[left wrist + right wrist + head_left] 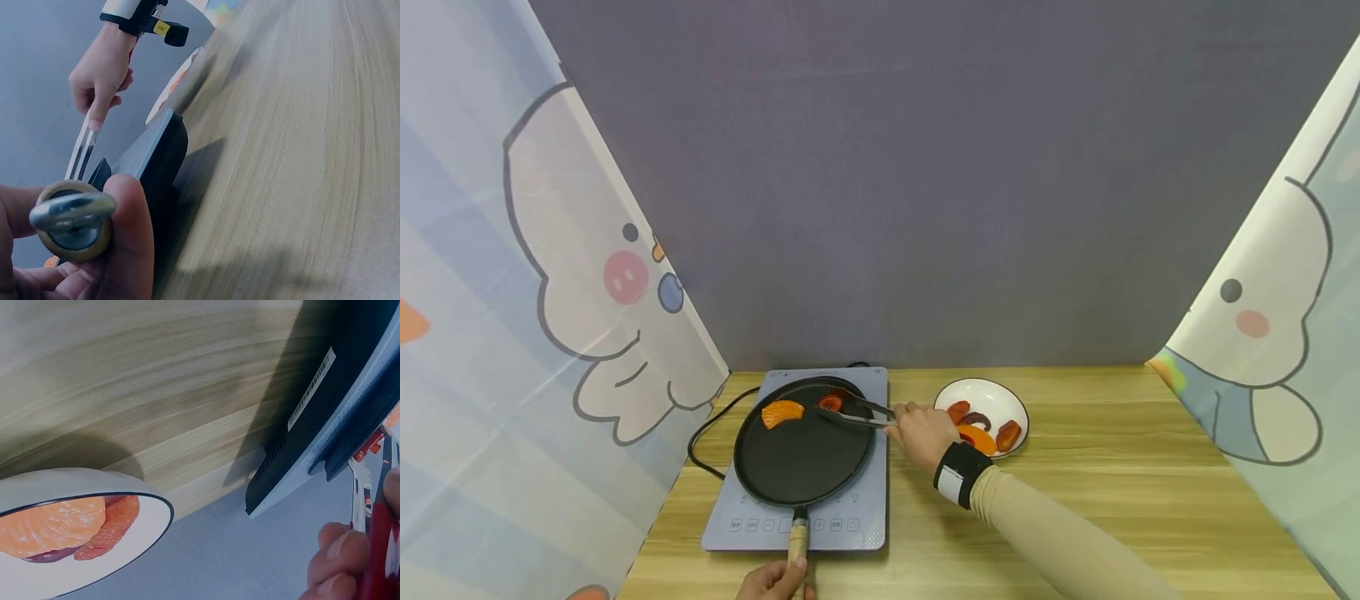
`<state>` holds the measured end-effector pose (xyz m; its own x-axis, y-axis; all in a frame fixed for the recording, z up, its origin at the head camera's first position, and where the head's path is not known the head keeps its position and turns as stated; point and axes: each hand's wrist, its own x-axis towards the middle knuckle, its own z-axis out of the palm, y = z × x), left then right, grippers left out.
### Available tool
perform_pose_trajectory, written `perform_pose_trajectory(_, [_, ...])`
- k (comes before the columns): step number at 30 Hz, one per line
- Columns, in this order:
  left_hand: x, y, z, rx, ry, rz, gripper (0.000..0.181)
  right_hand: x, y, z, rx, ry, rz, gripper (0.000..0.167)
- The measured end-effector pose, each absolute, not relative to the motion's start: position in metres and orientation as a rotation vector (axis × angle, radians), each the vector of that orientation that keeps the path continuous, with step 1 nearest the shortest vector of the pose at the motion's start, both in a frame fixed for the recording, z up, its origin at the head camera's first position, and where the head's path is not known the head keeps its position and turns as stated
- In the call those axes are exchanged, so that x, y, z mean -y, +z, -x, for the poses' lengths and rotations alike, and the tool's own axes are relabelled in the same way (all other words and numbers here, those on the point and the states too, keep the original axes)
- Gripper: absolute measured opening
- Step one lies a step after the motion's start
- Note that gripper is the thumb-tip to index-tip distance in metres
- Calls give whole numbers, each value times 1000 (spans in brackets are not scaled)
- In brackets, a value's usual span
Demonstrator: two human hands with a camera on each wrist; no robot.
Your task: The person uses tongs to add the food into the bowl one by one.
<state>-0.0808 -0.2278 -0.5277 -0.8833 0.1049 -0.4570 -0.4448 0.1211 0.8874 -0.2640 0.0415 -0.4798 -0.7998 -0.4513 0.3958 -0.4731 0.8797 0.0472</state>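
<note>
A round black frying pan (805, 462) sits on the induction cooktop. My left hand (767, 581) grips its wooden handle (797, 537) near the end, where a metal hanging ring (69, 212) shows in the left wrist view. My right hand (927, 433) holds a pair of tongs (378, 556) with red on the grip. Their tips reach over the pan's upper right, at a red food piece (831, 402); whether they pinch it I cannot tell. An orange slice, like salmon (782, 412), lies at the pan's upper left.
Right of the cooktop (868, 521), a white dark-rimmed plate (981, 389) holds an orange slice (56, 525), reddish pieces (1008, 435) and a dark curled tentacle (976, 419). A black cord (700, 454) loops left of the cooktop. A grey backdrop stands behind the wooden table (1120, 467).
</note>
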Motion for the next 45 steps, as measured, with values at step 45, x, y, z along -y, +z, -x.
perform_pose_trajectory(45, [226, -528, 80, -1901, 1880, 345, 41, -48, -485, 258, 2692, 99, -626, 54])
